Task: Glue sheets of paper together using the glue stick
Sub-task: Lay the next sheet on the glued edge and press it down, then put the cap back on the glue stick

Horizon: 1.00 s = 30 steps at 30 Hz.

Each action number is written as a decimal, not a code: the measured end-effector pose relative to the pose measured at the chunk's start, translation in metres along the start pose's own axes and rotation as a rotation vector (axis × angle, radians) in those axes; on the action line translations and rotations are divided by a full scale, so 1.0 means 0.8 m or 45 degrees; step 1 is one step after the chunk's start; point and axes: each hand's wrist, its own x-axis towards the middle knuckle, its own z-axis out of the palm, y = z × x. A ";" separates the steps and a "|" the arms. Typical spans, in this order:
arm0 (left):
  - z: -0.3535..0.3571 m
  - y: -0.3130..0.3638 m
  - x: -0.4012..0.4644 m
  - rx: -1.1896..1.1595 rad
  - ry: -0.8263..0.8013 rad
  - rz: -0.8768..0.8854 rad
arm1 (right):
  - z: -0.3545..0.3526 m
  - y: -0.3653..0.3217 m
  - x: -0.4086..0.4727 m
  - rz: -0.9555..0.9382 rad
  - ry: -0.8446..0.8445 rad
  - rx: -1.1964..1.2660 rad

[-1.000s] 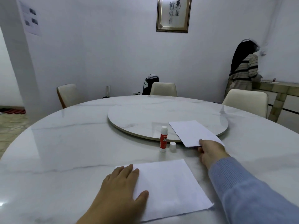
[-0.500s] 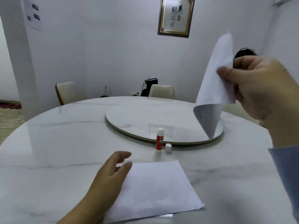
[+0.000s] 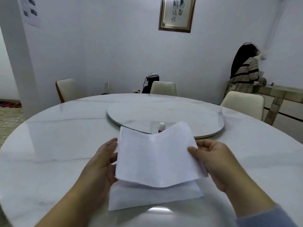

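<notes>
Hands, two. The left hand is gripping the left edge of the upper sheet, fingers curled behind the paper; the right hand is pinching the right edge, thumb on top and fingers underneath.

Paper sheets, two, white. The upper sheet is being held above the table, sagging along its middle with both side edges raised. The lower sheet is lying flat on the table directly beneath the upper sheet, its near part showing below it.

Glue stick, one, white top and red body, standing upright just beyond the upper sheet's far edge, mostly hidden by it; whether it is capped cannot be told.

Turntable, one, round, marble-patterned, sitting at the table's centre beyond the glue stick.

Chairs, three, cream, standing around the table's far side.

Framed calligraphy, one, hanging on the wall beyond the table.

Second person, one, in a striped top, standing at a side counter right of the table.
</notes>
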 end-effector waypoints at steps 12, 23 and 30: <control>-0.009 -0.001 -0.009 0.985 0.262 0.024 | 0.002 0.044 0.008 0.167 0.003 -0.201; -0.016 -0.009 -0.014 1.415 0.254 0.135 | 0.005 0.053 0.009 0.020 -0.027 -0.673; -0.018 -0.013 -0.011 1.509 0.261 0.173 | 0.009 0.058 0.010 -0.023 -0.010 -0.864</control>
